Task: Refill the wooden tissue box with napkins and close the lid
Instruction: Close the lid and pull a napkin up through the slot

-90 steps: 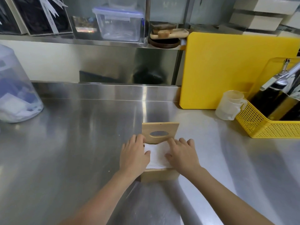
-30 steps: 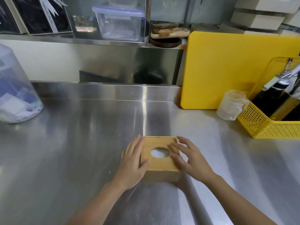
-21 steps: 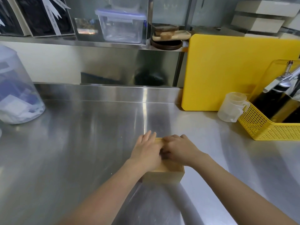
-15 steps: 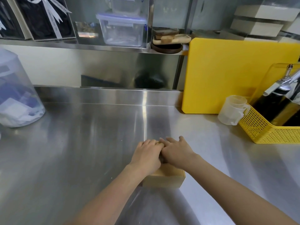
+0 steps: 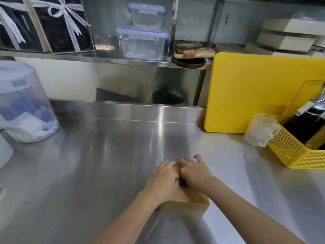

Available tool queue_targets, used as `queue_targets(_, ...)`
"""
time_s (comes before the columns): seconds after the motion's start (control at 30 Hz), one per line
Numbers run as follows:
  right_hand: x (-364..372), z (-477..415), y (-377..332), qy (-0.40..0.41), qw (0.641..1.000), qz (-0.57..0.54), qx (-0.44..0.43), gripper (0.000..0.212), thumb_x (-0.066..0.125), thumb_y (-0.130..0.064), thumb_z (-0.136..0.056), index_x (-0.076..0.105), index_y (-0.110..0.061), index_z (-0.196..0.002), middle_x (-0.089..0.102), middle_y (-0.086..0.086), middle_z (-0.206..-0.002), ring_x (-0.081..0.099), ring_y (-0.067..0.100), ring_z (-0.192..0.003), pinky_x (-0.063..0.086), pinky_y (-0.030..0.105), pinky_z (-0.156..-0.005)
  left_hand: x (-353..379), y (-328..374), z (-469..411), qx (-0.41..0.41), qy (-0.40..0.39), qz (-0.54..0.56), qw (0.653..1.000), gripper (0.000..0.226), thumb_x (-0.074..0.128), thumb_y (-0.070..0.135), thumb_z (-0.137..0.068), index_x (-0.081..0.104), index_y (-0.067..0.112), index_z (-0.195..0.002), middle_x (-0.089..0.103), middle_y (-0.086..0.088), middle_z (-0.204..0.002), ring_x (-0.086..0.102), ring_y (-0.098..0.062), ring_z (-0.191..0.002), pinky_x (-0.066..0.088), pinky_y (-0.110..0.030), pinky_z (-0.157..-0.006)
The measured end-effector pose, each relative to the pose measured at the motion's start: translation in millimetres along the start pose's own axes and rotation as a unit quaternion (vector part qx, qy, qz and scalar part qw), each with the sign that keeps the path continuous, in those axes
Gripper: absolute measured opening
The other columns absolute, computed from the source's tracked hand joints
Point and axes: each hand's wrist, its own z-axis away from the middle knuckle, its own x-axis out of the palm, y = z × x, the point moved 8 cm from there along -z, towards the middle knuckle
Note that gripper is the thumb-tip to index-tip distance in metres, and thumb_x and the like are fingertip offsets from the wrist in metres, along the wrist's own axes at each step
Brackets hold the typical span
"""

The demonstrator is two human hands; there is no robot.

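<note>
Right now both hands are lying flat, side by side, on top of the square light-wooden tissue box (image 5: 184, 206), which is sitting on the stainless steel counter (image 5: 88, 173). The left hand (image 5: 163, 180) is covering the lid's left half, fingers loosely together and holding nothing; the right hand (image 5: 194, 173) is touching it, fingers slightly spread over the right half (the lid opening is hidden beneath them). Only the box's near wall is showing. Well apart to the right, a translucent measuring cup (image 5: 261, 131) is standing beside a yellow perforated plastic basket (image 5: 295, 152), with an upright yellow cutting board (image 5: 255, 88) behind.
</note>
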Motion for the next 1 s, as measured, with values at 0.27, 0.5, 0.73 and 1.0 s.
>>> queue_targets(0.27, 0, 2, 3, 0.052, 0.996, -0.053, -0.053, 0.021, 0.053, -0.015, -0.086, 0.068, -0.003, -0.095, 0.048, 0.008, -0.131, 0.037, 0.025, -0.124, 0.022, 0.041, -0.103, 10, 4, -1, -0.045, -0.003, -0.025, 0.999, 0.033, 0.039, 0.019, -0.091, 0.063, 0.010, -0.111, 0.038, -0.002, -0.142, 0.028, -0.020, -0.131, 0.026, -0.034, -0.103)
queue_targets(0.5, -4, 21, 23, 0.109, 0.980, -0.155, -0.055, 0.026, 0.059, -0.036, -0.086, 0.072, -0.016, -0.096, 0.051, -0.001, -0.131, 0.039, 0.018, -0.123, 0.014, 0.025, -0.086, 5, 5, -4, -0.012, 0.003, 0.059, 0.998, 0.026, 0.049, 0.025, -0.087, 0.063, 0.021, -0.108, 0.043, 0.002, -0.136, 0.030, -0.017, -0.127, 0.022, -0.028, -0.100)
queue_targets(0.73, 12, 26, 46, 0.041, 0.922, -0.382, 0.056, 0.014, 0.065, -0.027, -0.082, 0.069, -0.015, -0.077, 0.051, -0.013, -0.112, 0.047, 0.010, -0.105, 0.040, 0.027, -0.094, 10, 4, -14, 0.001, -0.017, 0.041, 0.999, 0.021, 0.053, 0.034, -0.088, 0.067, 0.020, -0.096, 0.046, 0.004, -0.129, 0.030, -0.014, -0.125, 0.020, -0.029, -0.100)
queue_targets(1.0, 21, 26, 43, 0.014, 0.881, -0.467, 0.075, 0.027, 0.070, -0.038, -0.077, 0.062, -0.026, -0.100, 0.054, -0.010, -0.113, 0.051, 0.014, -0.103, 0.044, 0.028, -0.091, 4, -2, -16, -0.041, -0.002, 0.156, 0.987, 0.016, 0.049, 0.021, -0.092, 0.063, 0.015, -0.087, 0.058, -0.002, -0.102, 0.046, -0.020, -0.103, 0.030, -0.030, -0.092)
